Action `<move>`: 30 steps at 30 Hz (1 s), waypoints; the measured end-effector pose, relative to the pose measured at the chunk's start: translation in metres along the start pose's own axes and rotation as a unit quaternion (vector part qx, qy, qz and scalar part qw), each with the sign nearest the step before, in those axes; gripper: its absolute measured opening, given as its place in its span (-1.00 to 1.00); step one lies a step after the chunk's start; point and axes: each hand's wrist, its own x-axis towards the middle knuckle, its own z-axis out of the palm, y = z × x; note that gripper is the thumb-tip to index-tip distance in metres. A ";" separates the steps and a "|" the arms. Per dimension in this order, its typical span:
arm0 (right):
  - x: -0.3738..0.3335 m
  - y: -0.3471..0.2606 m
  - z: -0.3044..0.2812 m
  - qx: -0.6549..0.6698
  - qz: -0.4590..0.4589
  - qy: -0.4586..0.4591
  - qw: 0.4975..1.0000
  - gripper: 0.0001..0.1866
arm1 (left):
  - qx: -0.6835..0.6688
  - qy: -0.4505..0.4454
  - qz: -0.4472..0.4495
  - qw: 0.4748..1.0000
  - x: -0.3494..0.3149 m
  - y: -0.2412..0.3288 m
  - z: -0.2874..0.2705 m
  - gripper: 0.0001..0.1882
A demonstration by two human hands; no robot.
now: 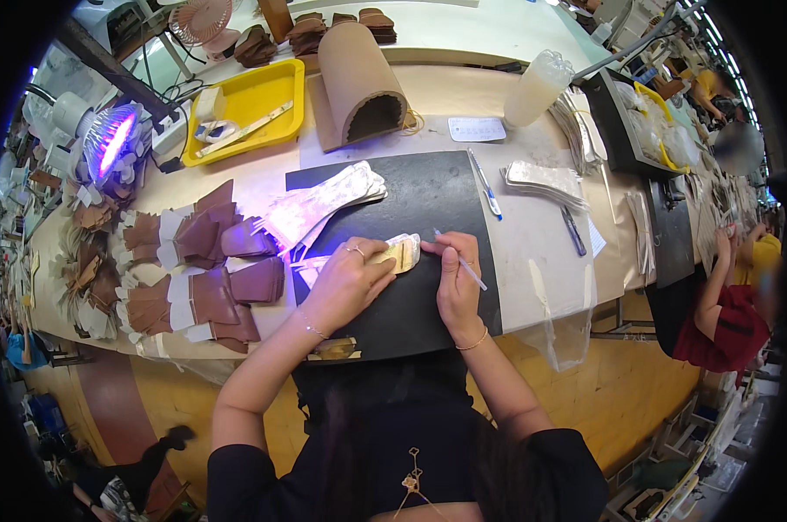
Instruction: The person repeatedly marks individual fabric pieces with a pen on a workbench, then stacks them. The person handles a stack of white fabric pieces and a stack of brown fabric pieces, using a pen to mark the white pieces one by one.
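Observation:
My left hand (348,280) holds a small yellow template (402,256) down on a pale, elongated piece (310,271), its fingers curved together over it. Most of that piece is hidden under the hand. In my right hand (458,283) is a slim pen (472,273), pinched between thumb and fingers, its tip near the template's right end. Both hands rest over a black mat (428,317). Just beyond the left hand lies a fanned stack of pale pieces (328,204), lit purple on its left side.
Bundles of brown pieces (206,300) lie at left under a glowing lamp (110,143). Farther back are a yellow tray (245,87), a brown arched block (358,74) and a cloudy bottle (537,87). A blue-white pen (485,184), pale stack (545,180) and dark pen (573,230) lie right.

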 end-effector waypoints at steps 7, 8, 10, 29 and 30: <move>0.000 0.005 -0.004 -0.014 -0.011 -0.021 1.000 -0.69 | 0.013 0.009 0.015 1.000 0.002 -0.006 0.014 -0.80; 0.000 0.005 -0.004 -0.029 -0.011 -0.018 0.999 -0.68 | 0.015 0.010 0.019 1.000 0.002 -0.006 0.014 -0.80; 0.005 0.006 -0.003 -0.044 -0.026 -0.023 0.998 -0.68 | 0.025 0.011 0.029 0.999 0.004 -0.009 0.014 -0.80; 0.006 -0.009 0.009 -0.283 -0.177 -0.070 0.940 -0.92 | 0.126 0.004 0.044 0.991 0.002 -0.009 0.017 -0.79; 0.005 -0.009 0.007 -0.291 -0.175 -0.082 0.937 -0.90 | 0.121 -0.001 0.043 0.992 0.002 -0.008 0.018 -0.78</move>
